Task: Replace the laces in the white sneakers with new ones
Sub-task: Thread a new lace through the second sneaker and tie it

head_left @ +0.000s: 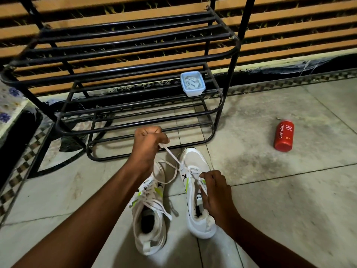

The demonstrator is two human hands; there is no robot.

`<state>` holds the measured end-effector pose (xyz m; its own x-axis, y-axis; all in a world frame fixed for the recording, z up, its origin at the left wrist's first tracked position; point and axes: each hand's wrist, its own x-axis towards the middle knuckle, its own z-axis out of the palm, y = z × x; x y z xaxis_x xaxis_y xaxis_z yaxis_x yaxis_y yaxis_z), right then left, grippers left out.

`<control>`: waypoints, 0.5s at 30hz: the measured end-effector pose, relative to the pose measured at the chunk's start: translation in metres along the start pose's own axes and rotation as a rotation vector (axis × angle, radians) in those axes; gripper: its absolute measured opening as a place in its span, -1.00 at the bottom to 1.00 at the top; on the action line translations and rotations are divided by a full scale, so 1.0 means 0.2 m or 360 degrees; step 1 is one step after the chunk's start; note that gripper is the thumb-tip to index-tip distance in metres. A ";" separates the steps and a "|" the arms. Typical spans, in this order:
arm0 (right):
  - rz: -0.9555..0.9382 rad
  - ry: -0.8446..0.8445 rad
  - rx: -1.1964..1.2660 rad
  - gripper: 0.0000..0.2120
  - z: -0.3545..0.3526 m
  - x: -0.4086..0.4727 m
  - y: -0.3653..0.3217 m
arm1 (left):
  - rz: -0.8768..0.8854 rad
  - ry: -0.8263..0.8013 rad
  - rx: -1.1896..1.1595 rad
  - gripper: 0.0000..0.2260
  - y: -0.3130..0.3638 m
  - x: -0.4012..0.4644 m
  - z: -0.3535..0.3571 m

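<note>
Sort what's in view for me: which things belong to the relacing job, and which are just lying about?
Job:
- right sneaker, steadied by the right hand
- white lace, pulled taut by the left hand
- left sneaker, still laced
- lidded tub on the rack, seemingly holding white laces

Lying about:
- red bottle on the floor
- black metal rack

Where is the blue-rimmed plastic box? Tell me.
In the head view, the plastic box sits on the black rack's middle shelf at its right end, beyond the sneakers.
</note>
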<state>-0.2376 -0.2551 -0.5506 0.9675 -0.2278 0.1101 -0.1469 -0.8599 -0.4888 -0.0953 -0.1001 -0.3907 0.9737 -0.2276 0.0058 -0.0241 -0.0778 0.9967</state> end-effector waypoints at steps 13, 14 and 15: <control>-0.0030 0.0018 -0.0029 -0.62 -0.03 0.02 -0.01 | -0.0495 -0.0165 0.0885 -0.76 -0.20 -0.08 -0.10; -0.0034 0.0000 -0.0044 -0.60 -0.04 0.04 -0.01 | -0.0507 -0.0326 0.1110 -0.71 -0.22 -0.10 -0.10; -0.0023 -0.0017 -0.0047 -0.59 -0.06 0.06 -0.01 | -0.0498 -0.0427 0.1313 -0.69 -0.25 -0.11 -0.10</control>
<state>-0.2289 -0.2613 -0.5383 0.9717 -0.2105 0.1075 -0.1387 -0.8761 -0.4617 -0.1109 -0.0724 -0.4385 0.8805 -0.2891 -0.3758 -0.0230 -0.8177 0.5752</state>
